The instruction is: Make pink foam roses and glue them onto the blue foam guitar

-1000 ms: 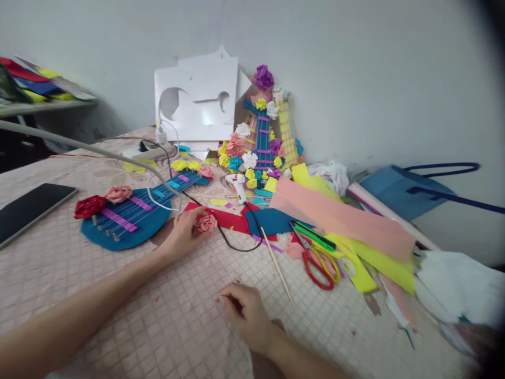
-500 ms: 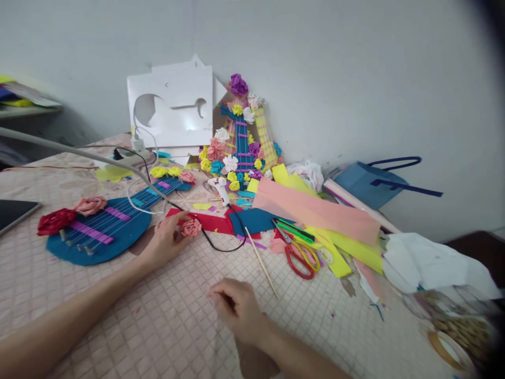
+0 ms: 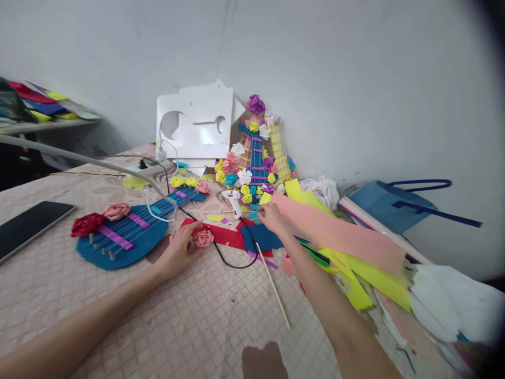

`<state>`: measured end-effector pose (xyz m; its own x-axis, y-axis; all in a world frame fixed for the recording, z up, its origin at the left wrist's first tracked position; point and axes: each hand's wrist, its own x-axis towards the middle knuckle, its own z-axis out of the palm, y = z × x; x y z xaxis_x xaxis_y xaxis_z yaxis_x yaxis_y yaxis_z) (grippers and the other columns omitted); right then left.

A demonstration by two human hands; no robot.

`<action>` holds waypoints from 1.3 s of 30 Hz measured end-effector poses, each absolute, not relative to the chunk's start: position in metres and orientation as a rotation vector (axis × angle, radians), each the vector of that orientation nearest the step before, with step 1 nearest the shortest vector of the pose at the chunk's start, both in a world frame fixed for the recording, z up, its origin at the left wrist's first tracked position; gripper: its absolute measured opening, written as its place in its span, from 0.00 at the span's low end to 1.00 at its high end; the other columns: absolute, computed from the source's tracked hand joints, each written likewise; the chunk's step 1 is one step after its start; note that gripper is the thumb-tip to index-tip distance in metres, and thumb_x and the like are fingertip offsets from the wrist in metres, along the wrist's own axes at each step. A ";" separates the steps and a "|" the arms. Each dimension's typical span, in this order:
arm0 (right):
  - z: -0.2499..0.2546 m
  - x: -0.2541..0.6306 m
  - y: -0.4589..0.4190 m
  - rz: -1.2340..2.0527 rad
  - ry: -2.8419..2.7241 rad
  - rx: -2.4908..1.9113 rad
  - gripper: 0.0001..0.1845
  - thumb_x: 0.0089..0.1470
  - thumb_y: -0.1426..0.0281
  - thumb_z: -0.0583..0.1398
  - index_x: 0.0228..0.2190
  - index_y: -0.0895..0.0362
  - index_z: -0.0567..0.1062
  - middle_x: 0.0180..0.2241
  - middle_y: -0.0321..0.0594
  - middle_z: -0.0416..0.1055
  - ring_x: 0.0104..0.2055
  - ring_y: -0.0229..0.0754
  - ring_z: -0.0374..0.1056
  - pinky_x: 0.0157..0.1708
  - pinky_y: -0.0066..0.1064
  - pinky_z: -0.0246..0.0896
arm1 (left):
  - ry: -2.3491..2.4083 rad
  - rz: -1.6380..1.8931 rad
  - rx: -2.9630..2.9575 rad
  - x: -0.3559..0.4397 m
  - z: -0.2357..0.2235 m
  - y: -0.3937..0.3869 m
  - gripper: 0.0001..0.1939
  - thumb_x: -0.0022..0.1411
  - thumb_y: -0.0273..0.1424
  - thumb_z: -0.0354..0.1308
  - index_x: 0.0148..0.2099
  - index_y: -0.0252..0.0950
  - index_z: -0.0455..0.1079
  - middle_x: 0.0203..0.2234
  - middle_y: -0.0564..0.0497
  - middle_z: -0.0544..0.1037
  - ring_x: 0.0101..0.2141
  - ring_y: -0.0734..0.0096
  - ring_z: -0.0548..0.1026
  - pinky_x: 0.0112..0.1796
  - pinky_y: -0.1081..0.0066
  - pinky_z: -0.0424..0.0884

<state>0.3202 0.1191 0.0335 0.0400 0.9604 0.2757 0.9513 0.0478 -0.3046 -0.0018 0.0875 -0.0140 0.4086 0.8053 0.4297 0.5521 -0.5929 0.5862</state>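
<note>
My left hand (image 3: 180, 251) has its fingers curled round a pink crepe-paper rose (image 3: 203, 238), low over the table beside a red strip (image 3: 226, 238). My right hand (image 3: 272, 217) reaches forward to the left end of a pink paper sheet (image 3: 339, 229), its fingers bent together; whether anything is between them is hidden. Just left of those fingers stands a white glue gun (image 3: 232, 202) with a black cord. A blue strip (image 3: 262, 237) lies under my right wrist. To the left lies a blue toy guitar (image 3: 130, 234) with purple bars, strings and paper roses.
A wooden stick (image 3: 273, 287) lies in front. Yellow paper (image 3: 357, 284) and a green cutter (image 3: 317, 256) are beside my right forearm. Decorated guitars (image 3: 256, 158) and white cut-out board (image 3: 197, 126) lean at the wall. A white cable arm (image 3: 79, 155) crosses the left side; a phone (image 3: 33, 229) lies there.
My right hand has gone from the near middle of the table forward to the pink sheet's end. My left hand stays at the rose. The view has turned slightly left.
</note>
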 end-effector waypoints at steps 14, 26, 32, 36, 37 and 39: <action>0.043 0.314 0.106 0.073 -1.752 -1.691 0.09 0.59 0.70 0.51 0.39 0.60 0.69 0.34 0.43 0.71 0.37 0.43 0.68 0.37 0.35 0.63 | 1.233 1.030 2.375 -0.001 -0.003 0.075 0.23 0.59 0.35 0.56 0.55 0.38 0.59 0.51 0.40 0.70 0.52 0.51 0.66 0.48 0.51 0.60; 0.047 0.239 -0.005 0.823 -1.888 -1.315 0.08 0.56 0.71 0.56 0.39 0.53 0.70 0.31 0.35 0.71 0.32 0.39 0.68 0.30 0.27 0.60 | 0.752 0.736 1.921 0.049 0.040 0.039 0.14 0.59 0.35 0.55 0.47 0.36 0.67 0.38 0.47 0.76 0.35 0.67 0.74 0.30 0.72 0.69; 0.025 0.237 -0.027 1.169 -1.338 -1.225 0.13 0.53 0.62 0.60 0.38 0.54 0.67 0.25 0.32 0.67 0.23 0.35 0.65 0.22 0.26 0.58 | 0.737 0.795 1.581 0.062 0.034 0.035 0.08 0.53 0.32 0.57 0.33 0.33 0.66 0.24 0.53 0.72 0.25 0.74 0.70 0.27 0.74 0.67; 0.019 0.235 -0.038 1.204 -1.290 -1.233 0.12 0.50 0.62 0.63 0.30 0.55 0.67 0.19 0.30 0.66 0.20 0.33 0.61 0.20 0.26 0.55 | 0.742 0.828 1.500 0.062 0.029 0.028 0.10 0.50 0.34 0.60 0.31 0.33 0.65 0.23 0.55 0.70 0.24 0.77 0.68 0.25 0.75 0.65; 0.018 0.235 -0.040 1.197 -1.290 -1.238 0.12 0.49 0.62 0.63 0.29 0.55 0.67 0.19 0.29 0.66 0.20 0.33 0.61 0.21 0.26 0.55 | 0.749 0.822 1.485 0.061 0.028 0.027 0.10 0.50 0.34 0.60 0.30 0.33 0.65 0.22 0.55 0.69 0.23 0.77 0.67 0.24 0.76 0.64; 0.018 0.234 -0.043 1.175 -1.280 -1.246 0.12 0.49 0.62 0.63 0.28 0.55 0.67 0.19 0.30 0.66 0.20 0.34 0.61 0.21 0.26 0.55 | 0.751 0.808 1.461 0.060 0.025 0.025 0.12 0.51 0.37 0.60 0.29 0.33 0.65 0.21 0.55 0.68 0.22 0.78 0.66 0.23 0.76 0.64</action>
